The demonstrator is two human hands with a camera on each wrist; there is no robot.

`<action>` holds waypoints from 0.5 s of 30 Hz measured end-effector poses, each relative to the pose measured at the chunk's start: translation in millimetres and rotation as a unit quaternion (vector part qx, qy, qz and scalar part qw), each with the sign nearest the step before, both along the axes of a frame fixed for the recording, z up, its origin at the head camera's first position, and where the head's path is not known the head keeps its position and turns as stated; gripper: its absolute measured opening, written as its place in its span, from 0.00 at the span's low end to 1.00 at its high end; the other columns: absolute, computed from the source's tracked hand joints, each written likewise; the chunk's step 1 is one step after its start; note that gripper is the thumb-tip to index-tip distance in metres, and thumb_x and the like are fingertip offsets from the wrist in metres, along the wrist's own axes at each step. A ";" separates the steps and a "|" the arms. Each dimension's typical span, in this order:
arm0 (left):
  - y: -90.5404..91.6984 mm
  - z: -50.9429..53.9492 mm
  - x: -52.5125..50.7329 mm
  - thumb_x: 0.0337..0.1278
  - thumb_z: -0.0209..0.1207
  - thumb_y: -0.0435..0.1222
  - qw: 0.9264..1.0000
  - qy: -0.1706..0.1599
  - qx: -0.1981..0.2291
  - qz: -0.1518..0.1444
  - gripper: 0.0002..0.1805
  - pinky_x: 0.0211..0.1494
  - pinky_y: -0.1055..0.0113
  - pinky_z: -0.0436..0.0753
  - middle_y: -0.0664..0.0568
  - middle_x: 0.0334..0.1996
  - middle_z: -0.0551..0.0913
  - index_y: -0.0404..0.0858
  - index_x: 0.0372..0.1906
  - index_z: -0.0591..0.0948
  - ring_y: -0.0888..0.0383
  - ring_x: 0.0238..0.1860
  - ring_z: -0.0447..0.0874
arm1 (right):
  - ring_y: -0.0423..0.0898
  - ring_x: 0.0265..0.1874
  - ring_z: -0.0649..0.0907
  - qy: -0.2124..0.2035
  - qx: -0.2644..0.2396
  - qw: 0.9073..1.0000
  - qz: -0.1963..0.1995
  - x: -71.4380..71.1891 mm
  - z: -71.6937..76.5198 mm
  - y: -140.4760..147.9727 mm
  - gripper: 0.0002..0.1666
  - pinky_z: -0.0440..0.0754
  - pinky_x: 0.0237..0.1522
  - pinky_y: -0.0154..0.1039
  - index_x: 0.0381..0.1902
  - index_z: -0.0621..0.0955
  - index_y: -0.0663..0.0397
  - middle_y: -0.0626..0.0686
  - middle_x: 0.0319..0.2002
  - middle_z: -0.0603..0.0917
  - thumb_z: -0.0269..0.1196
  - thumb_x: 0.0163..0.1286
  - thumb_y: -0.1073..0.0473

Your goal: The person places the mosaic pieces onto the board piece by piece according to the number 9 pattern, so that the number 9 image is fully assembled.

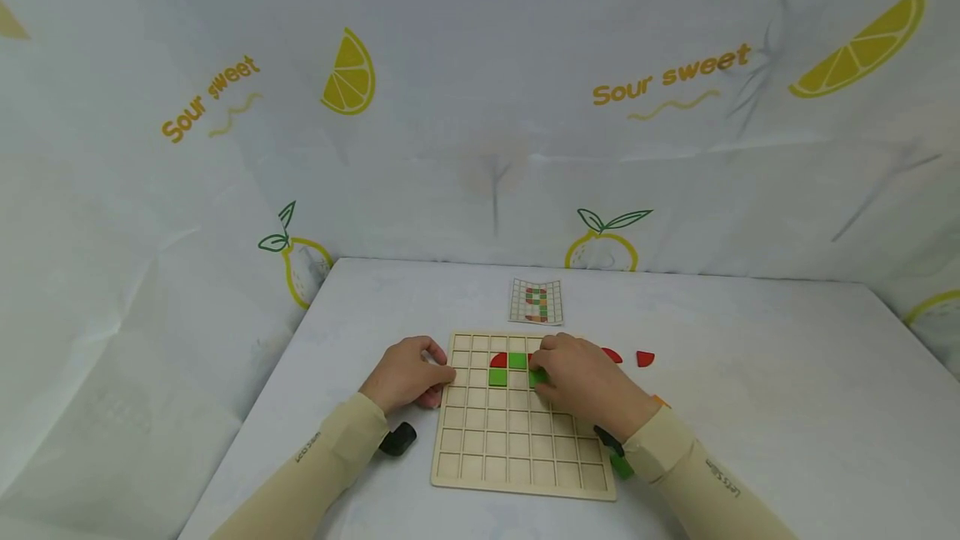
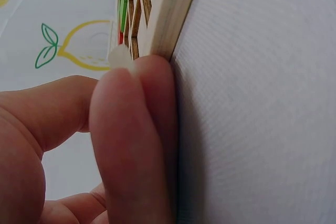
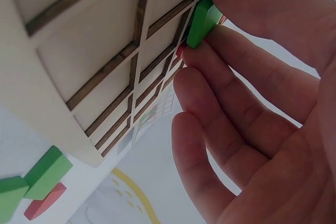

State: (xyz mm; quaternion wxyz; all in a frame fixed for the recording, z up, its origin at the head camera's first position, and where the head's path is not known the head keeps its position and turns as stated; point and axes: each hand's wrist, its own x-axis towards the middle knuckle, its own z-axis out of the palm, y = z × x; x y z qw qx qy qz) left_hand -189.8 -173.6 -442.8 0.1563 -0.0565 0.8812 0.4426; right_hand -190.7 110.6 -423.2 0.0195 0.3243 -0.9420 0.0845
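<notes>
A pale wooden grid board (image 1: 487, 469) lies on the table. My left hand (image 1: 401, 373) rests beside its left edge; the left wrist view shows fingertips (image 2: 157, 69) touching the board's side. Above the board's upper right part, my right hand (image 1: 585, 377) pinches a green square block (image 3: 202, 22) between thumb and fingers. The block looks tilted in the right wrist view. Set in the grid are a red quarter-round piece (image 1: 498, 361), a green square (image 1: 517, 361) to its right, and another green square (image 1: 498, 377) below. Another red piece is partly hidden by my right fingers.
Behind the board lies a pattern card (image 1: 536, 302). Loose red pieces (image 1: 645, 358) lie right of the board, with an orange piece (image 1: 660, 400) and green block (image 1: 622, 466) partly under my right arm. A black object (image 1: 397, 438) is by my left wrist.
</notes>
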 end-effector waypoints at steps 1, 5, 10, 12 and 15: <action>0.2 0.1 0.1 0.64 0.71 0.40 1.000 0.000 0.002 0.000 0.13 0.28 0.68 0.84 0.50 0.22 0.88 0.41 0.47 0.82 0.60 0.19 0.86 | 0.41 0.35 0.79 0.001 0.000 1.000 0.001 -0.2 -0.4 0.1 0.07 0.84 0.46 0.43 0.42 0.91 0.51 0.44 0.36 0.85 0.76 0.66 0.60; 0.8 0.4 0.1 0.64 0.71 0.40 1.000 0.002 0.006 0.001 0.12 0.28 0.68 0.84 0.50 0.22 0.88 0.40 0.46 0.82 0.60 0.19 0.86 | 0.41 0.35 0.79 0.006 0.002 1.000 0.004 -1.0 -1.5 0.6 0.07 0.84 0.45 0.43 0.42 0.91 0.50 0.44 0.35 0.85 0.77 0.66 0.59; 0.4 0.2 -0.3 0.64 0.71 0.40 1.000 0.001 0.008 -0.001 0.12 0.28 0.68 0.84 0.50 0.22 0.88 0.40 0.46 0.82 0.60 0.19 0.86 | 0.40 0.33 0.77 0.011 0.002 1.000 0.004 -0.8 -2.0 1.6 0.06 0.83 0.43 0.41 0.41 0.91 0.49 0.44 0.34 0.84 0.76 0.66 0.59; -0.1 -0.5 -0.6 0.64 0.71 0.40 1.000 -0.001 0.008 -0.001 0.12 0.28 0.68 0.84 0.50 0.22 0.88 0.40 0.46 0.82 0.60 0.19 0.86 | 0.40 0.33 0.76 0.012 0.002 1.000 0.006 -0.8 -2.1 1.9 0.06 0.82 0.42 0.41 0.41 0.91 0.49 0.44 0.33 0.83 0.76 0.66 0.60; -1.2 -2.0 -1.6 0.64 0.71 0.40 1.000 -0.004 0.001 0.002 0.13 0.28 0.68 0.84 0.50 0.22 0.88 0.41 0.46 0.82 0.60 0.19 0.86 | 0.40 0.33 0.77 0.008 -0.002 1.000 0.008 -0.9 -0.3 2.2 0.06 0.82 0.41 0.40 0.41 0.91 0.50 0.44 0.34 0.83 0.76 0.66 0.61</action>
